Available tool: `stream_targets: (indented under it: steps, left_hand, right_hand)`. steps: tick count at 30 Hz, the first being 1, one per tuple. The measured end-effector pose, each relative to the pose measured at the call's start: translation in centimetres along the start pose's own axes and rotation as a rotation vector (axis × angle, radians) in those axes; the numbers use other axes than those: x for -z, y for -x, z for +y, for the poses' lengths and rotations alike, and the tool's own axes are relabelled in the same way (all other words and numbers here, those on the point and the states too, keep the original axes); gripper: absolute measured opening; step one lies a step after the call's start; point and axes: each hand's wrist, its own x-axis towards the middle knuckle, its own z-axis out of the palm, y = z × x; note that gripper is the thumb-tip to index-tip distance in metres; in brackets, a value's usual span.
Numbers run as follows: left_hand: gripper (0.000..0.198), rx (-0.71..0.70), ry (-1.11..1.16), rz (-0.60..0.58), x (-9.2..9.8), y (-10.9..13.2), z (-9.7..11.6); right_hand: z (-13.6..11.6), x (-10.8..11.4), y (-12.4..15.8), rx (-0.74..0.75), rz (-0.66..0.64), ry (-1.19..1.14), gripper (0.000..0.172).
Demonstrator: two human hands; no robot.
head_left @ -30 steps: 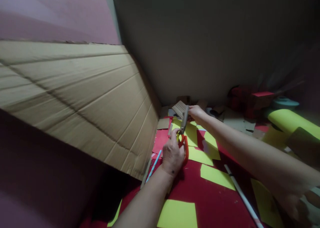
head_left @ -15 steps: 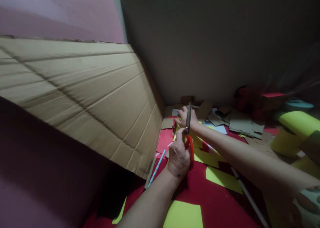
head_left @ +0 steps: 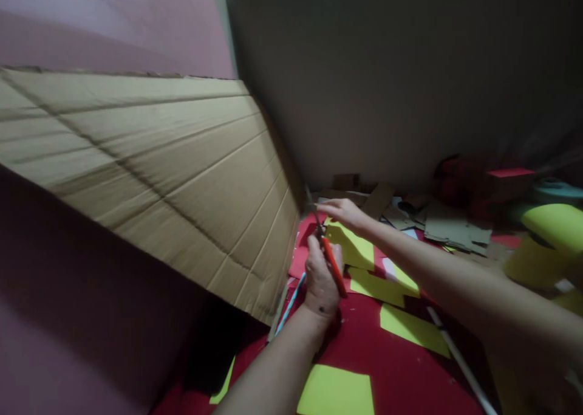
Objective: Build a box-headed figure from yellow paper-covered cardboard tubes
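Orange-handled scissors (head_left: 334, 268) are in my left hand (head_left: 320, 278), which is closed round the handles at the middle of the view. Their blades point up and away, towards the lower right edge of the cardboard sheet. My right hand (head_left: 345, 213) reaches in from the right with its fingers stretched out beside the blades. Whether the fingertips touch the metal I cannot tell. Under that hand lies a yellow paper piece (head_left: 353, 245) on the red surface (head_left: 387, 372).
A large creased cardboard sheet (head_left: 182, 178) leans at the left. More yellow pieces (head_left: 337, 390), a blue striped stick (head_left: 290, 305) and a white stick (head_left: 460, 360) lie around. Cardboard scraps (head_left: 449, 223) and a yellow roll (head_left: 553, 226) are at the right.
The scissors have tilted left and away, and the left hand has turned with them. My right hand has lifted off the papers, its fingers now pointing left by the blades.
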Motion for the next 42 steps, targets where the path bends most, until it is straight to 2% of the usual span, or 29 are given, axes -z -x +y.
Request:
stream_targets:
  steps: [3,6,10,14,17,20,25,30,36,38,42]
  left_hand:
    - [0.028,0.091,0.108,0.057,-0.1,-0.4,-0.2]
    - [0.036,0.141,0.217,0.035,-0.5,-0.5,-0.4]
    - [0.045,0.191,0.352,-0.115,-1.2,0.5,0.4]
    - [0.052,0.26,0.447,-0.26,-1.4,1.9,2.5]
    - [0.059,0.313,0.445,-0.392,-1.3,2.9,4.2]
    - [0.055,0.302,0.378,-0.465,-1.2,3.8,5.4]
    - [0.049,0.234,0.303,-0.467,-1.6,4.5,5.9]
    - [0.048,0.202,0.286,-0.438,-1.5,4.5,5.7]
    - [0.047,0.212,0.295,-0.455,-1.6,4.7,5.9]
    - [0.053,0.275,0.337,-0.463,-1.8,4.9,5.9]
    - [0.058,0.501,0.522,-0.466,-2.1,5.3,5.5]
  right_hand:
    - [0.1,2.4,2.6,-0.088,-0.056,-0.281,0.058]
    - [0.4,3.9,6.1,-0.166,-0.073,-0.495,0.056]
    - [0.8,4.5,10.9,-0.26,-0.054,-0.68,0.042]
    - [0.9,4.7,15.3,-0.302,-0.046,-0.777,0.025]
    - [1.0,5.1,17.9,-0.344,-0.088,-0.836,0.023]
    - [1.3,5.5,19.8,-0.347,-0.116,-0.843,0.023]
    - [2.4,5.5,21.6,-0.321,-0.13,-0.835,0.023]
    - [2.6,5.2,21.8,-0.381,-0.172,-0.829,0.028]
    - [2.3,5.2,21.6,-0.372,-0.061,-0.728,0.02]
    - [2.4,5.2,21.7,-0.278,0.033,-0.646,0.018]
    - [3.0,5.0,22.1,0.083,0.28,-0.297,0.018]
